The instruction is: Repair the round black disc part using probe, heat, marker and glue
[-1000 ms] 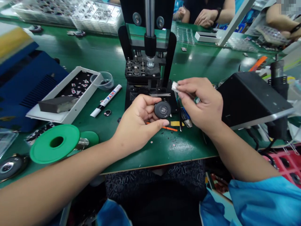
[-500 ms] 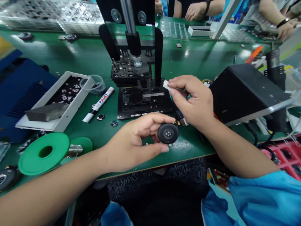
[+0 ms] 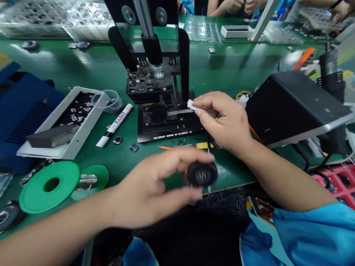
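Between the thumb and fingers of my left hand (image 3: 163,184) is a round black disc-shaped part (image 3: 202,173) with a metallic centre, blurred by motion, held over the table's front edge. My right hand (image 3: 222,118) pinches a small white piece (image 3: 190,104); the rest of it is hidden by the fingers. That hand is beside the black base plate (image 3: 172,127) of a hand press (image 3: 149,66). A paint marker (image 3: 114,125) lies left of the base, with two small round parts near it, one a dark ring (image 3: 134,147).
At left are a white tray (image 3: 74,142) with small pieces and a grey block, a clear cup (image 3: 111,101) and a green wire spool (image 3: 50,186). A black box (image 3: 294,107) stands at right, a pink tray (image 3: 332,181) below it. Other people's hands (image 3: 235,5) are across the table.
My left hand has moved down toward me with the round part, which is now blurred. My right hand still pinches the white piece, slightly further left in view. The camera view has shifted a little.
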Demonstrator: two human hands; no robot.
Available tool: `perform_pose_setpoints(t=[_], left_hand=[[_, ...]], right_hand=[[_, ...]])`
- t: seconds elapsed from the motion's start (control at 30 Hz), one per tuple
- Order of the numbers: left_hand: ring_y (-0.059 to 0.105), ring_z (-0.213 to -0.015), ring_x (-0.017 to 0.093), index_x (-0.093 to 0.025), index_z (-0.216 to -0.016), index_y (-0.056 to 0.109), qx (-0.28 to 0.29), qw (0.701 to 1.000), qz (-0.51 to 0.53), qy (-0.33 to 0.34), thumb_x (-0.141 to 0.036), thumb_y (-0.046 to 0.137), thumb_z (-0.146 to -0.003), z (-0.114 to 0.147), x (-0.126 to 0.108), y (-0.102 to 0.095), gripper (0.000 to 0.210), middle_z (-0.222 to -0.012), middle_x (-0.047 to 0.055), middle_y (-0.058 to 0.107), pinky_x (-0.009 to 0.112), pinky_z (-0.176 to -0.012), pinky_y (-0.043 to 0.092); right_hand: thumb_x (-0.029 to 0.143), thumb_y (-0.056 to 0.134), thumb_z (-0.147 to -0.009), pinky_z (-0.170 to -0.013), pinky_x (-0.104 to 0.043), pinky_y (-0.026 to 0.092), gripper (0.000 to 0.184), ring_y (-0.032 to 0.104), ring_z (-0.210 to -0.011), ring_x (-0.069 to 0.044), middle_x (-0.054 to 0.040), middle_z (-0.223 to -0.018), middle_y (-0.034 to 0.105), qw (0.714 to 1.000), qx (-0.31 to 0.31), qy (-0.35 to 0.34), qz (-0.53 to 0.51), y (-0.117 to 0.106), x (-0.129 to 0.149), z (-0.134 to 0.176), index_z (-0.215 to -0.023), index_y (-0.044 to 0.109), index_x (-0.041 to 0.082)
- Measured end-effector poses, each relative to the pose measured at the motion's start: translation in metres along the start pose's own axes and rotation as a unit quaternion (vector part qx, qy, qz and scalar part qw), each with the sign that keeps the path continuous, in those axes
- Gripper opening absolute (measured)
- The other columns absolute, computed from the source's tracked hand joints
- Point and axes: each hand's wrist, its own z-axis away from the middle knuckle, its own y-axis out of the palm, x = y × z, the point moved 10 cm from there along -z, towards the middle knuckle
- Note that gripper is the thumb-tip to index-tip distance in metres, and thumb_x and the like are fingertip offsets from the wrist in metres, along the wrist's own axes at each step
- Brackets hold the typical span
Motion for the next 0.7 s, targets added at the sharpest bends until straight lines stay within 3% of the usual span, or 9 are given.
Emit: perform_pose_setpoints(t=[0.1, 0.2, 0.7], left_hand=[[0.083, -0.092, 0.013, -0.023, -0.142, 0.073, -0.130, 0.981, 0.082, -0.119, -0.014, 0.092, -0.096, -0.007, 0.041, -0.022, 0.050, -0.111, 0.002, 0.087, 0.023, -0.086, 0.069], [0.078, -0.089, 0.011, -0.020, -0.139, 0.071, -0.193, 0.963, 0.116, -0.145, -0.012, 0.095, -0.087, -0.010, 0.055, -0.032, 0.058, -0.109, 0.002, 0.085, 0.021, -0.082, 0.066], [0.074, -0.084, 0.012, -0.019, -0.138, 0.069, -0.220, 0.965, 0.084, -0.114, -0.010, 0.091, -0.085, -0.013, 0.046, -0.038, 0.058, -0.103, 0.001, 0.082, 0.024, -0.078, 0.063]], right_hand=[[0.018, 0.074, -0.106, -0.103, -0.042, 0.068, 0.013, 0.083, -0.108, -0.023, -0.0037, -0.113, 0.090, 0.999, 0.006, 0.030, -0.021, -0.001, -0.006, -0.001, -0.111, 0.085, 0.023], [0.019, 0.074, -0.104, -0.099, -0.039, 0.068, 0.013, 0.082, -0.105, -0.022, -0.0033, -0.110, 0.089, 0.998, 0.014, 0.058, -0.032, 0.000, -0.012, -0.001, -0.110, 0.086, 0.023], [0.020, 0.074, -0.105, -0.093, -0.039, 0.065, 0.012, 0.077, -0.098, -0.022, -0.0042, -0.106, 0.084, 0.998, 0.033, 0.057, -0.024, 0.002, -0.012, -0.001, -0.110, 0.084, 0.023]])
